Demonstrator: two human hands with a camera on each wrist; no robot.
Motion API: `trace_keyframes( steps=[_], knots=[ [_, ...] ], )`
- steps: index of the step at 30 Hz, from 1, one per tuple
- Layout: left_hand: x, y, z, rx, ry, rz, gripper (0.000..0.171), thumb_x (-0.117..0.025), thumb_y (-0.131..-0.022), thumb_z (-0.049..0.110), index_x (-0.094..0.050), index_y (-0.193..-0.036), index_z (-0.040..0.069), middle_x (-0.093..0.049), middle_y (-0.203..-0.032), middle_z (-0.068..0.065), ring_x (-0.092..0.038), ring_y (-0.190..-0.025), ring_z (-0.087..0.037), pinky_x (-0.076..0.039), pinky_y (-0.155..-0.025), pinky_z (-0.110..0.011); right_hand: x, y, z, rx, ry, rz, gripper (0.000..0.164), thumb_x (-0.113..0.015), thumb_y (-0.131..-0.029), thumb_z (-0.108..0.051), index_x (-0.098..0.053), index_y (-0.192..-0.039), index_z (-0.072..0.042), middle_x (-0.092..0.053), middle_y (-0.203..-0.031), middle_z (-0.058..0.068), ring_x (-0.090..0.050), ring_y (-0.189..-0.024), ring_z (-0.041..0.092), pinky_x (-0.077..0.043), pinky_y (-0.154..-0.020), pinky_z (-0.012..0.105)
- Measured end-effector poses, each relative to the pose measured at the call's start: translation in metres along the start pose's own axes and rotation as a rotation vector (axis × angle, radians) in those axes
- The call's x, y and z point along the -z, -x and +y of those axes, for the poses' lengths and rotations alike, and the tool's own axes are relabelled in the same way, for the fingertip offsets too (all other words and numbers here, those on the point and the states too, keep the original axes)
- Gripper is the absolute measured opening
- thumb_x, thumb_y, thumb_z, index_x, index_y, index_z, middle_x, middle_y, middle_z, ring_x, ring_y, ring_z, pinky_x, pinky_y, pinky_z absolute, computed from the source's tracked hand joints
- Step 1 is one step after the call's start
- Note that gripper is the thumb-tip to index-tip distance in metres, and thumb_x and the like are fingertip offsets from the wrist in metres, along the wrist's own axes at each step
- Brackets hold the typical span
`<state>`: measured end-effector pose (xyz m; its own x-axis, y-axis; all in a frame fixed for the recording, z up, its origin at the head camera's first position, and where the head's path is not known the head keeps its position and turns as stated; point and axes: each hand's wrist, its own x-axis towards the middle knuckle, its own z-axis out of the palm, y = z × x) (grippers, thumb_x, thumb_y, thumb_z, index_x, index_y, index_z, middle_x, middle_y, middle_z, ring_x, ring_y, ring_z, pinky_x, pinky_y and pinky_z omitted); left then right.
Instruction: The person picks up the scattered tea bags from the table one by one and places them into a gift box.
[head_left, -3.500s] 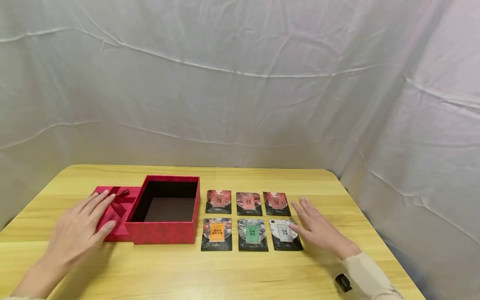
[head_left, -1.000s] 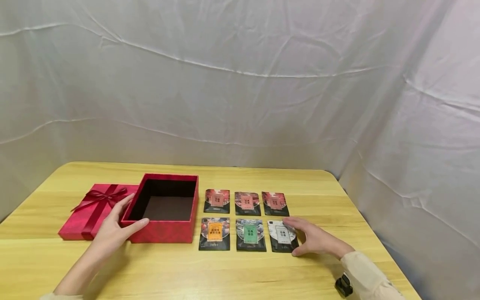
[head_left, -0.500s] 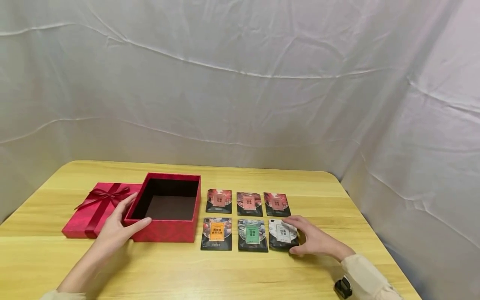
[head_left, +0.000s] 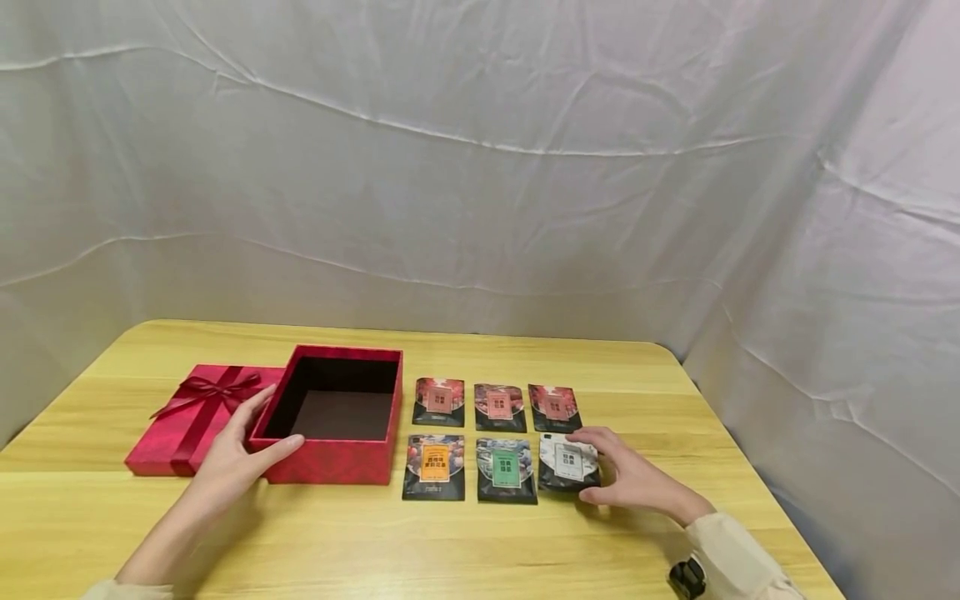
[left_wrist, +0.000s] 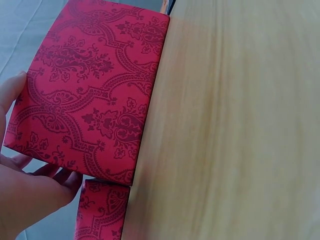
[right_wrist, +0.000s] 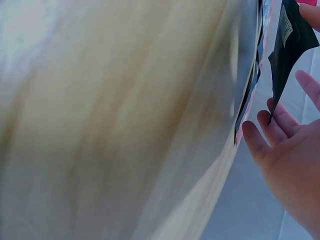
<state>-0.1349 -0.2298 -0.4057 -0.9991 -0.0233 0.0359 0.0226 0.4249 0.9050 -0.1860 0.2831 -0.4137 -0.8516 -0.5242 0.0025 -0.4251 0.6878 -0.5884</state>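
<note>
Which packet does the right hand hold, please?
The white-labelled packet, at the near row's right end; no other has a white label or is in the right hand.

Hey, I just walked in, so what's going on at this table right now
A person is handling tea sachets beside an open gift box. Their left hand holds the near left corner of the red patterned box, and nothing shows inside it. Their right hand pinches the white-labelled sachet, bent and at least partly off the table. Five other sachets lie in rows: three pink-labelled ones behind, orange and green in front. The ribboned lid lies left of the box.
</note>
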Motion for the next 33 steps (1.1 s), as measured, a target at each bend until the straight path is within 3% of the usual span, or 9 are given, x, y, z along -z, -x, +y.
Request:
trace_keyframes(
  steps=[9, 17, 24, 33],
  knots=[
    [-0.001, 0.001, -0.002, -0.008, 0.023, 0.002, 0.088, -0.067, -0.091, 0.031, -0.011, -0.156, 0.011, -0.029, -0.148, -0.024, -0.033, -0.127, -0.039, -0.038, -0.096, -0.059, -0.001, -0.005, -0.001, 0.029, -0.023, 0.016, 0.074, -0.079, -0.075, -0.026, -0.047, -0.139, -0.006, -0.04, -0.139, 0.022, -0.039, -0.125, 0.047, -0.032, -0.095, 0.07],
    [-0.001, 0.002, -0.001, -0.005, 0.03, 0.001, 0.089, -0.068, -0.091, 0.031, -0.01, -0.156, 0.01, -0.028, -0.149, -0.024, -0.031, -0.128, -0.042, -0.035, -0.097, -0.064, 0.0, -0.011, -0.008, 0.009, -0.017, 0.017, 0.074, -0.078, -0.076, -0.029, -0.046, -0.139, -0.01, -0.04, -0.141, 0.02, -0.037, -0.127, 0.047, -0.031, -0.096, 0.069],
    [0.0, 0.002, 0.001, -0.007, 0.039, 0.005, 0.089, -0.068, -0.091, 0.03, -0.011, -0.155, 0.01, -0.027, -0.15, -0.024, -0.029, -0.129, -0.042, -0.033, -0.098, -0.066, -0.003, -0.021, -0.014, -0.013, -0.026, 0.026, 0.086, -0.079, -0.076, -0.029, -0.036, -0.149, -0.012, -0.036, -0.145, 0.022, -0.038, -0.127, 0.047, -0.033, -0.094, 0.07],
    [-0.001, 0.001, -0.003, -0.013, 0.034, 0.003, 0.088, -0.069, -0.09, 0.025, -0.012, -0.156, 0.011, -0.022, -0.152, -0.025, -0.021, -0.134, -0.044, -0.025, -0.098, -0.071, -0.008, -0.032, -0.021, 0.016, -0.069, 0.016, 0.087, -0.079, -0.076, -0.028, -0.035, -0.148, -0.004, -0.032, -0.148, 0.026, -0.036, -0.13, 0.044, -0.035, -0.099, 0.062]
  ],
)
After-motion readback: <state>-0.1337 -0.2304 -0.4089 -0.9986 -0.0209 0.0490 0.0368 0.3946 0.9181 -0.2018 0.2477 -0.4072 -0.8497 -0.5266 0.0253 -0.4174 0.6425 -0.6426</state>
